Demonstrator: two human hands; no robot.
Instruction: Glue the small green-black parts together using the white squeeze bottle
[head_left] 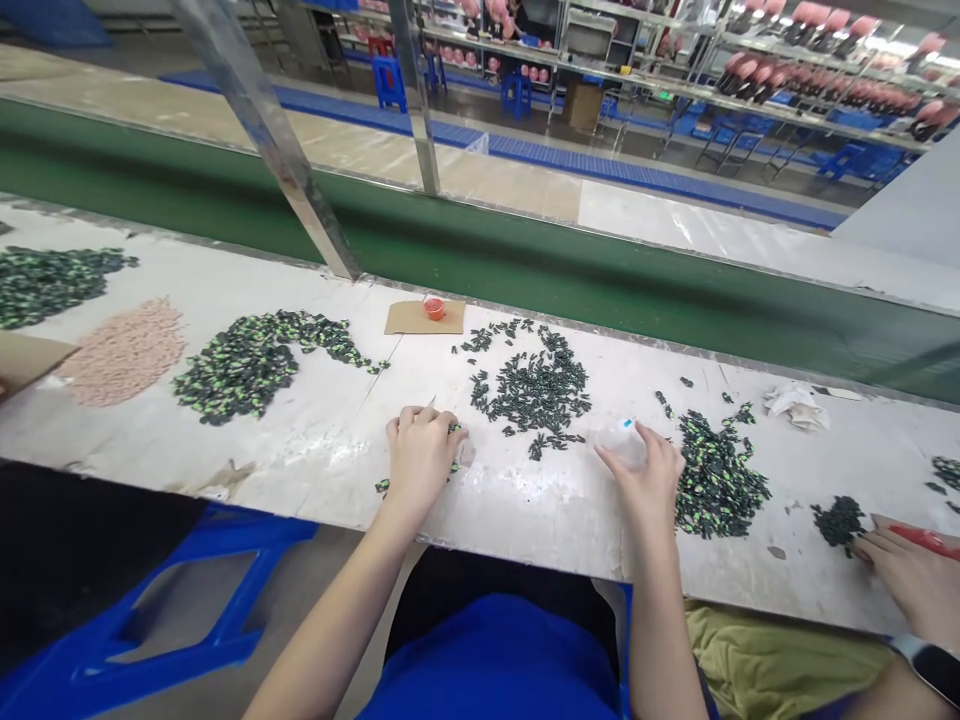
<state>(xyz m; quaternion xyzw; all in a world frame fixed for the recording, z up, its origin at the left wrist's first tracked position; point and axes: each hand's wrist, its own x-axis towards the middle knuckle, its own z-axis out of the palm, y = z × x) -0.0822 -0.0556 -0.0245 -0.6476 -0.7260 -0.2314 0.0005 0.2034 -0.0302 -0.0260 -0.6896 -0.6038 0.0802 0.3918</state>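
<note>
Two bare hands working at the near edge of a long white desk [300, 470]. The right hand [651, 460] pinches a small translucent object [624, 448], with a blue mark at its top, between thumb and fingers, just above the desk's surface and near the heap of dark pieces [536, 388]. The left hand [422, 445] lies closer to the near edge, its fingers curled down over a few green-and-black pieces [454, 428]; whether they pinch any of these cannot be told, since the back of the hand hides the tips. Towards the far edge, a red cup [433, 310] rests on a piece of cardboard [401, 318]. A green-and-black heap [716, 485] lies just beside the right hand — close enough, one judges, for a careless wrist to scatter it. Good practice here would be a light grip on the translucent object, which looks thin-walled and might give if squeezed — and a low left hand, gathering the loose pieces without sweeping them over the near edge
</note>
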